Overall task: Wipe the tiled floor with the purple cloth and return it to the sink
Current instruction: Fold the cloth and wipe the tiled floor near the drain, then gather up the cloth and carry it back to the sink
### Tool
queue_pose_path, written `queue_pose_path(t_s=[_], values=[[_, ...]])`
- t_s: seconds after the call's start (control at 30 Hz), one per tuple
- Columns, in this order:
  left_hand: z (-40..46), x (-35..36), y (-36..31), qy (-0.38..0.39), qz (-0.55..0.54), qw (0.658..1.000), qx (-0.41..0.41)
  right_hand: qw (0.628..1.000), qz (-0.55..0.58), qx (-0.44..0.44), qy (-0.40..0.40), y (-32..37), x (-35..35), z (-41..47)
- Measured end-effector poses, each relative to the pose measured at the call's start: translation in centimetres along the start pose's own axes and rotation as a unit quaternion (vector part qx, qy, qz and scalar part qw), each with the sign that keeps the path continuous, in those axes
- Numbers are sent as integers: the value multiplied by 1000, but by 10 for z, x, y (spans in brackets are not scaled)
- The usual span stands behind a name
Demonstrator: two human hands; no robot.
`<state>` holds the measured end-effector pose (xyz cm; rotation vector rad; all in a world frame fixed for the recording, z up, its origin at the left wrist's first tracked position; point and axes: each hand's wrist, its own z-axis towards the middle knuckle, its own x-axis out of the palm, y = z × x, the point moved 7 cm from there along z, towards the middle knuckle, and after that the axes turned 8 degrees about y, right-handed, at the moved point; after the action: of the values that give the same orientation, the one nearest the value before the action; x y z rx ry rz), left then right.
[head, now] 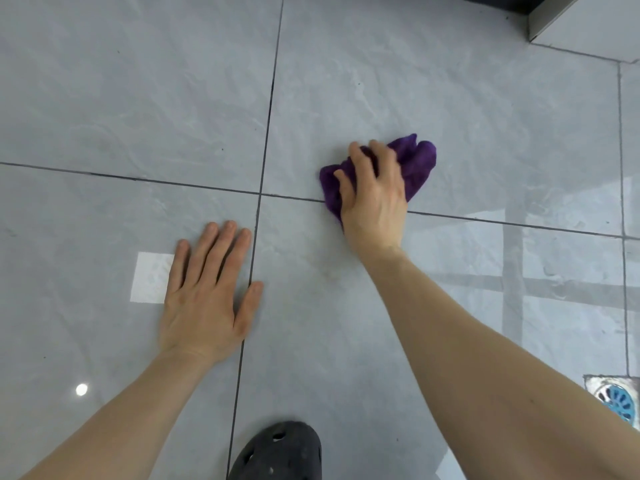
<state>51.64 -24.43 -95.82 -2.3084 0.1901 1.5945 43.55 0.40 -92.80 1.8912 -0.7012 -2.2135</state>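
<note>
On the grey tiled floor (450, 109), the bunched purple cloth (417, 164) lies across a dark grout line, gripped and pressed down by the right hand (375, 199). Well apart, the left hand (207, 292) rests flat, fingers spread, holding nothing, above a black shoe (277, 452).

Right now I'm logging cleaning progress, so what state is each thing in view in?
Purple cloth: bunched up, pressed on the floor across a grout line.
Right hand: on the cloth, fingers curled over it.
Left hand: empty, flat on the floor, fingers spread.
Tiled floor: glossy, showing reflections.
Floor drain: uncovered, at the right edge, partly out of view.
Black shoe: planted on the floor between the arms.
</note>
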Motion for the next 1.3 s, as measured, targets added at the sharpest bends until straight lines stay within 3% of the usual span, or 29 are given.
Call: queue_pose_path(t_s=[0.1,0.2,0.33,0.47,0.57,0.73,0.9,1.03,1.3], values=[[1,1,0,6,1,1000,2,993,86,72,-32,-16,-39,9],[1,1,0,5,-3,1000,2,958,213,188,-44,-31,-74,-3],[1,-1,-1,2,-3,1000,2,882,328,337,27,-43,-89,-49],[1,-3,-3,9,-10,1000,7,836,359,402,103,-44,-77,-97],[-1,-5,-3,15,-41,999,5,820,378,392,175,-31,-65,-125],[10,-41,-33,-15,-178,984,25,826,384,315,264,-10,-56,-132],[25,-66,-107,129,-280,937,161,841,361,227,334,6,-67,-120],[31,-68,-125,220,-331,905,151,813,392,178,392,7,-81,-115],[23,-81,-106,152,-347,919,114,887,221,112,388,-28,-91,-105]])
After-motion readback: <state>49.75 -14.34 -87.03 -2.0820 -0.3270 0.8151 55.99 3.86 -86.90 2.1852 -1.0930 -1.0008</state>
